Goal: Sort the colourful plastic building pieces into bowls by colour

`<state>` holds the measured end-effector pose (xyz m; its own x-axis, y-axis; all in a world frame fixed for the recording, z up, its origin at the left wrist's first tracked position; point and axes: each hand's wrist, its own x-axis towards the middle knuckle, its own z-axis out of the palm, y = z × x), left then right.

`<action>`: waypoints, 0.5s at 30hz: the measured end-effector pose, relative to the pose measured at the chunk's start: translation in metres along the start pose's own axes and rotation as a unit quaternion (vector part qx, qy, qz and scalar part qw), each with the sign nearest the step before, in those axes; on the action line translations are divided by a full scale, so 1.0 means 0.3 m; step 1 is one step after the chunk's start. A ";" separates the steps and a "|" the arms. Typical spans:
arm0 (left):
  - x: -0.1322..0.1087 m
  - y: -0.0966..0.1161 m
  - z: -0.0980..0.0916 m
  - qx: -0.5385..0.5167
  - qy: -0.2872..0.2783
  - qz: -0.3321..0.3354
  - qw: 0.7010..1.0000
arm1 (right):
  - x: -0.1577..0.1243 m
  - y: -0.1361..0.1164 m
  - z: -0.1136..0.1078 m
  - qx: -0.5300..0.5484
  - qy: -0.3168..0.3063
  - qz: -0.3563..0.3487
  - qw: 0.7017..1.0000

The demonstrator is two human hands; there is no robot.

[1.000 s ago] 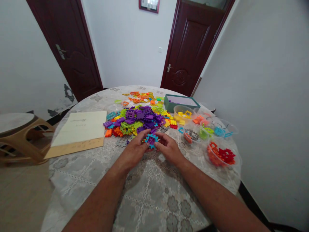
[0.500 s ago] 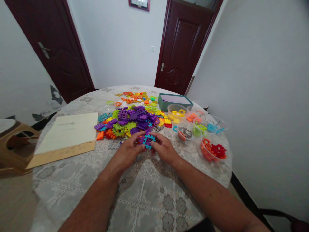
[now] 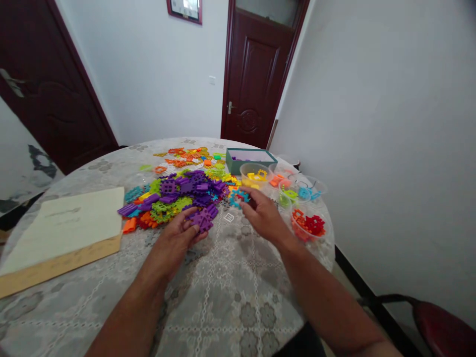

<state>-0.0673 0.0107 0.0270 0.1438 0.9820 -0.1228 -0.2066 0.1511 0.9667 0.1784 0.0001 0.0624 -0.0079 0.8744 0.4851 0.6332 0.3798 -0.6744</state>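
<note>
My left hand (image 3: pixel 182 232) is closed round purple toothed building pieces (image 3: pixel 202 221), held just in front of the heap. Between the thumb and fingers of my right hand (image 3: pixel 262 210) is a blue toothed ring piece (image 3: pixel 238 198), apart from the purple ones. Behind my left hand spreads a mixed heap of plastic building pieces (image 3: pixel 186 191), mostly purple with green, orange, blue and yellow among them. A small white square piece (image 3: pixel 229 217) lies on the cloth between my hands.
Clear tubs on the right hold sorted pieces, among them a red-filled tub (image 3: pixel 307 237) and a yellow-filled tub (image 3: pixel 253 183). A green box (image 3: pixel 233 167) stands behind them. Paper sheets (image 3: pixel 67 223) lie at the left on the lace-patterned tablecloth (image 3: pixel 211 297).
My hands, together before, have moved apart. The blue ring has gone to the right in my right hand, while the purple pieces stay in my left. The camera view has turned rightward.
</note>
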 end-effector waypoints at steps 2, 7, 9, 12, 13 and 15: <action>0.002 -0.005 0.001 0.001 0.002 -0.004 1.000 | 0.033 0.022 -0.132 -0.116 0.047 -0.026 0.992; -0.004 -0.004 0.011 0.013 -0.004 -0.005 1.000 | 0.103 0.171 -0.389 -0.324 0.052 0.031 0.944; -0.006 0.001 0.010 0.017 -0.007 0.002 1.000 | 0.110 0.238 -0.448 -0.348 0.038 0.082 0.933; -0.002 0.002 0.003 0.025 -0.018 0.013 0.999 | 0.094 0.321 -0.510 -0.364 0.039 0.121 0.923; 0.001 0.000 -0.001 0.030 -0.022 0.015 0.999 | 0.086 0.344 -0.528 -0.368 0.048 0.127 0.920; 0.007 -0.007 -0.008 0.040 -0.025 0.020 0.999 | 0.069 0.382 -0.562 -0.369 0.071 0.144 0.915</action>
<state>-0.0688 0.0126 0.0242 0.1857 0.9798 -0.0741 -0.1346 0.1001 0.9858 0.3813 0.0108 0.0889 0.3084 0.8383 0.4496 0.9444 -0.2131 -0.2504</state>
